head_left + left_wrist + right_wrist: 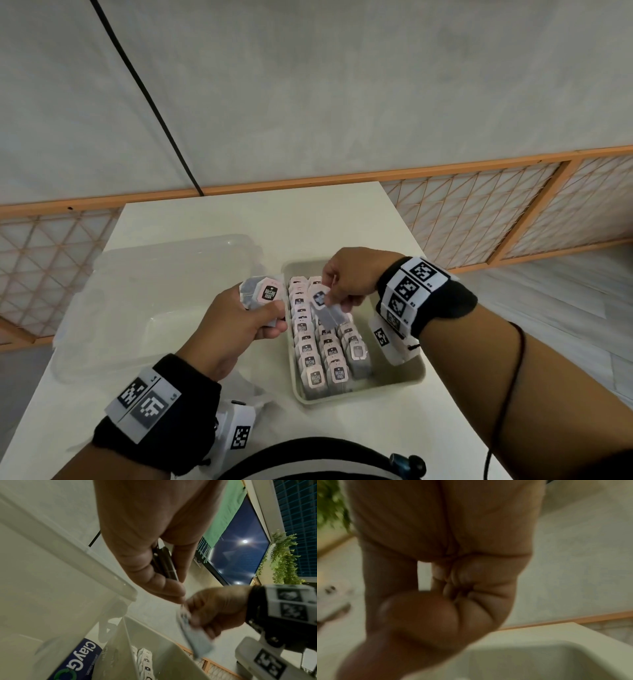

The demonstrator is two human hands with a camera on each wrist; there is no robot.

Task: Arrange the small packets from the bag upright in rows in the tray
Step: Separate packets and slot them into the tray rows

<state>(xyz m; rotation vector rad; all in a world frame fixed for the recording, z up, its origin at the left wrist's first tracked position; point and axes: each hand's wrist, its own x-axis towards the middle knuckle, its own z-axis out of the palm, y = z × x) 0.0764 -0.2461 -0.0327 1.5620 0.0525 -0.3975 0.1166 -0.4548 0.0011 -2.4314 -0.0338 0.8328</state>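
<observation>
A beige tray point(400, 378) on the white table holds three rows of upright tea packets point(313, 353) with pink tags. My left hand point(246, 322) grips a stack of packets point(262, 294) just left of the tray's far corner. My right hand point(346, 284) pinches a single packet point(325, 308) that hangs tilted above the middle of the tray. In the left wrist view that single packet point(195, 635) hangs blurred from my right hand point(216, 612) over the tray point(171, 660), and the stack point(164, 563) shows edge-on between my left fingers. The right wrist view shows only blurred curled fingers point(471, 588).
A clear plastic box point(164, 301) stands left of the tray. A crumpled clear bag point(246, 387) lies under my left wrist by the table's near edge. The tray's right side point(394, 363) holds no packets. A wooden lattice rail point(479, 212) runs behind the table.
</observation>
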